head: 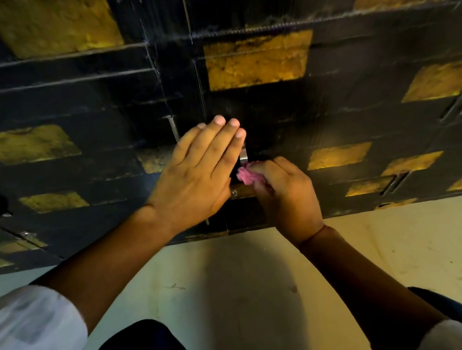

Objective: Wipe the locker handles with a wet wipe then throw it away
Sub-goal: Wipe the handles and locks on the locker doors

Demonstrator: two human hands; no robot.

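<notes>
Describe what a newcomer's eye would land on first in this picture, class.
First, the pink wet wipe bunched in the right hand at centre, pressed against a metal locker handle. Beside it the left hand lies flat and open on the black locker doors, which fill the upper frame with worn yellow patches.

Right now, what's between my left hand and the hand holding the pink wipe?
In the head view, a short piece of the metal locker handle shows between the flat left hand and the right hand gripping the pink wipe.
</notes>
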